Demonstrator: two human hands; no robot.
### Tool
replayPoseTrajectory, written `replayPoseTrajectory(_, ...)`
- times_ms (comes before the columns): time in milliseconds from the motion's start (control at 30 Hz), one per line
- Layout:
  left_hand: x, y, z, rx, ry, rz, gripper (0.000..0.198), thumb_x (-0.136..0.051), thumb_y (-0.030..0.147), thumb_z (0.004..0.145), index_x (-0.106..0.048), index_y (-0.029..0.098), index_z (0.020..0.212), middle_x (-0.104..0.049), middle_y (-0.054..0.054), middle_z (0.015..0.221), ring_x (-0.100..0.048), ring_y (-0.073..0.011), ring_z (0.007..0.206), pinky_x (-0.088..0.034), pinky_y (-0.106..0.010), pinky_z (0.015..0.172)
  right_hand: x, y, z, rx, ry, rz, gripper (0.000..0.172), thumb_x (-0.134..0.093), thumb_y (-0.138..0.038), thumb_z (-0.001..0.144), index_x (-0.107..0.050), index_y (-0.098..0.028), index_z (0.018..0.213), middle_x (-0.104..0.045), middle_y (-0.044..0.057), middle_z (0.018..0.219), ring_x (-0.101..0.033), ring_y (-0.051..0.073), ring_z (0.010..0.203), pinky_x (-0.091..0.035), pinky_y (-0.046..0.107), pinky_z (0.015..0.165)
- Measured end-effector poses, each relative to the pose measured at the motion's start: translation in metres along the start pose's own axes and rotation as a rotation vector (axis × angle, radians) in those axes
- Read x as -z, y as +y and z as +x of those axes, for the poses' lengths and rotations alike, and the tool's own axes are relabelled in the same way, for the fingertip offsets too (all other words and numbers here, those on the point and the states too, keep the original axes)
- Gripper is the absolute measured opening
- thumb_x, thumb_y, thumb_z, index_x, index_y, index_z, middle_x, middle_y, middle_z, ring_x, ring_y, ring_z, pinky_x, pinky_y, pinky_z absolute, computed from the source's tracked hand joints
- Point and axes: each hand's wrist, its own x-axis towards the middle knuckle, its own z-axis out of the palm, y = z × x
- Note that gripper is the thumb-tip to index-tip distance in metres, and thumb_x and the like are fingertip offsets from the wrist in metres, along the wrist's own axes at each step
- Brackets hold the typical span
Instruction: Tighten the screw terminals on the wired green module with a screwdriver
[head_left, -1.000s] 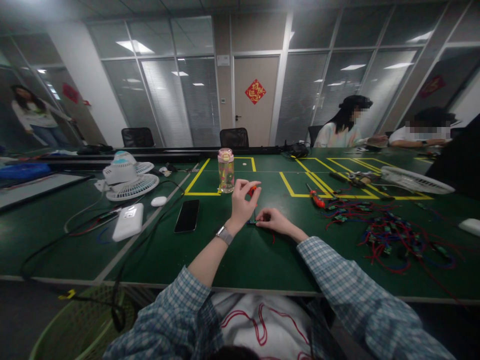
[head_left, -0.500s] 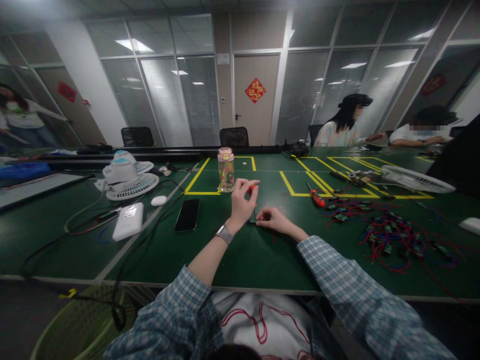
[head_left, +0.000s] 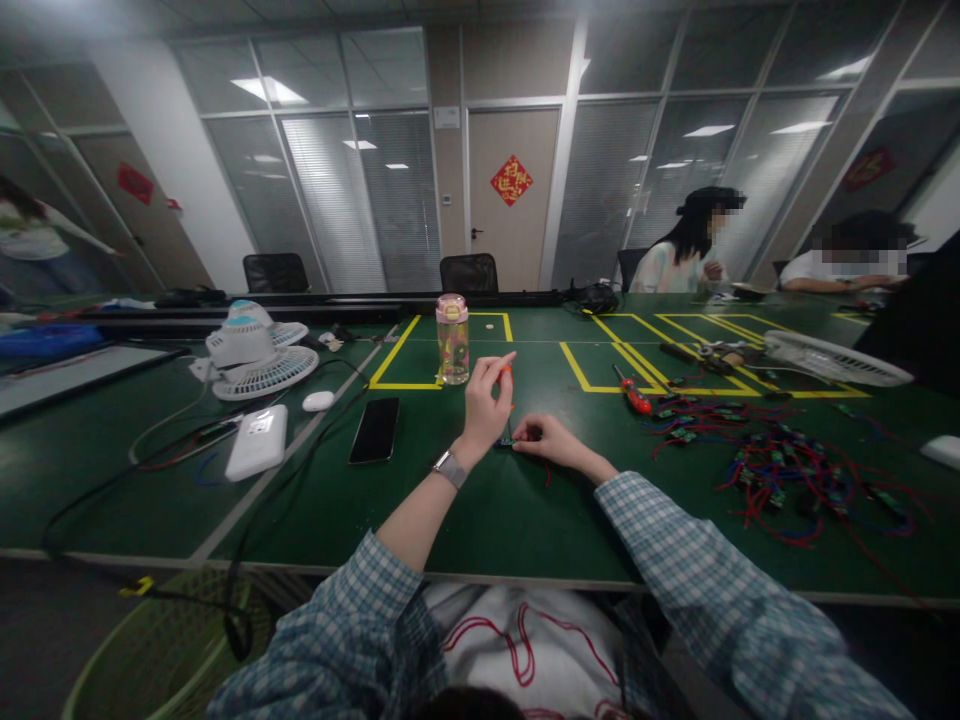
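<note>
My left hand [head_left: 486, 402], with a watch on its wrist, is closed around the orange handle of an upright screwdriver [head_left: 507, 369]. Its fingers cover most of the handle, and the thin shaft points down at a small green circuit board [head_left: 505, 442]. That board lies low over the table, pinched at its right end between the thumb and fingers of my right hand [head_left: 549, 441]. A short red wire [head_left: 547, 474] sticks out below the right hand. Whether the screwdriver tip sits in a screw is too small to tell.
A pink-lidded bottle [head_left: 452, 345] stands just beyond my left hand. To the left lie a phone [head_left: 374, 431], a white power bank [head_left: 256, 442] and a white fan [head_left: 259, 360]. At right are a red screwdriver [head_left: 636, 396] and a heap of wired boards [head_left: 795, 475]. Co-workers sit across the table.
The fingers of my left hand have shifted around the screwdriver handle. My right hand and the board stay put. Across the table, a co-worker's hand has risen; the person at far left has moved.
</note>
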Motion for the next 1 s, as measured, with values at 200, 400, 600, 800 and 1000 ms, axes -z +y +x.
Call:
replayPoseTrajectory(200,0.0002,0.0013,0.0017,-0.004,0.016,0.031,0.017,-0.060,0.018,0.089,-0.067,0.020,0.104,-0.056,-0.003,0.089,-0.056,-0.0143,0.081,-0.048,-0.027,0.076,-0.0009,0.0020,0.0003,-0.004,-0.002,0.025,0.019,-0.072,-0.029,0.068,-0.066,-0.015,0.079,-0.059,-0.001,0.066,-0.052,0.013,0.061,-0.042,0.026,0.061)
replayPoseTrajectory(400,0.0009,0.0012,0.0005,0.000,-0.003,0.024,0.017,-0.061,0.023,0.090,-0.067,0.021,0.106,-0.055,-0.003,0.092,-0.057,-0.0156,0.086,-0.049,-0.029,0.080,0.0000,0.0020,0.0000,0.010,0.000,0.016,0.019,-0.073,-0.029,0.069,-0.066,-0.015,0.080,-0.060,-0.001,0.068,-0.053,0.013,0.062,-0.043,0.026,0.061)
replayPoseTrajectory(600,0.0018,0.0000,-0.0001,0.018,-0.032,-0.028,0.028,-0.042,0.017,0.097,-0.063,0.021,0.116,-0.059,-0.005,0.098,-0.059,-0.0159,0.092,-0.049,-0.030,0.083,0.0008,-0.0014,-0.0004,-0.006,-0.008,-0.001,0.016,-0.073,-0.026,0.069,-0.066,-0.015,0.080,-0.060,-0.001,0.068,-0.053,0.012,0.063,-0.044,0.026,0.061)
replayPoseTrajectory(800,0.0005,0.0007,0.0005,0.008,0.013,0.034,0.017,-0.059,0.019,0.090,-0.067,0.021,0.105,-0.053,-0.002,0.088,-0.055,-0.0145,0.080,-0.048,-0.028,0.076,0.0004,-0.0015,-0.0008,0.004,0.004,0.004,0.017,-0.073,-0.027,0.069,-0.066,-0.015,0.079,-0.060,-0.001,0.067,-0.054,0.013,0.062,-0.044,0.026,0.061)
replayPoseTrajectory(1000,-0.0004,-0.0013,0.0011,0.008,0.043,0.068,0.013,-0.067,0.023,0.085,-0.068,0.022,0.098,-0.049,-0.001,0.086,-0.054,-0.0146,0.080,-0.048,-0.028,0.075,0.0007,-0.0022,-0.0011,-0.004,-0.004,-0.008,0.016,-0.072,-0.026,0.070,-0.066,-0.015,0.079,-0.060,-0.001,0.068,-0.053,0.013,0.063,-0.044,0.026,0.061)
